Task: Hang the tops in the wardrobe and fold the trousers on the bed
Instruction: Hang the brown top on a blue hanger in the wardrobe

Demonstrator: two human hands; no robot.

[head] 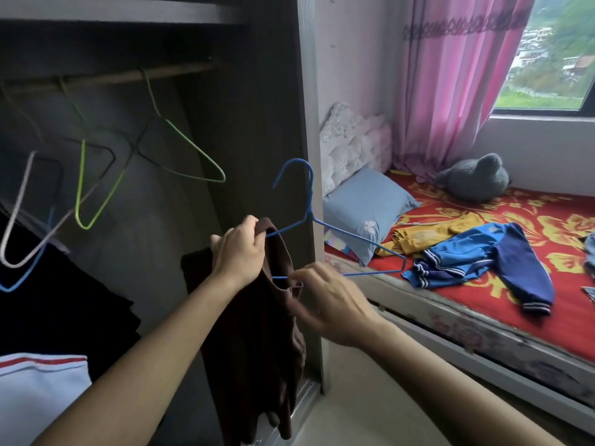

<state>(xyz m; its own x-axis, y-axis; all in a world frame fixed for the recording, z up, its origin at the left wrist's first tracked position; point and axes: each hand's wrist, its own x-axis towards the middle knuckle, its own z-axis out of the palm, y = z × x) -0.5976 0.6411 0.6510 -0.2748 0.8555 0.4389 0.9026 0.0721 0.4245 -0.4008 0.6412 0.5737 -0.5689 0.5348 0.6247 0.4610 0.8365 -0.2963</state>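
A dark brown top (257,349) hangs in front of the open wardrobe (251,123). My left hand (238,252) grips its upper edge together with the left arm of a blue wire hanger (347,233). My right hand (325,300) pinches the top's fabric at the hanger's bottom wire. The hanger's right half sticks out bare toward the bed (483,336). On the red flowered bedspread lie a blue jacket (483,259) and a yellow garment (428,233).
Several empty wire hangers, among them a green hanger (180,146), hang from the wardrobe rail (128,77). Dark clothes (64,300) and a white garment (38,397) hang at the lower left. On the bed lie a blue pillow (363,207) and a grey plush toy (473,178); pink curtains hang by the window.
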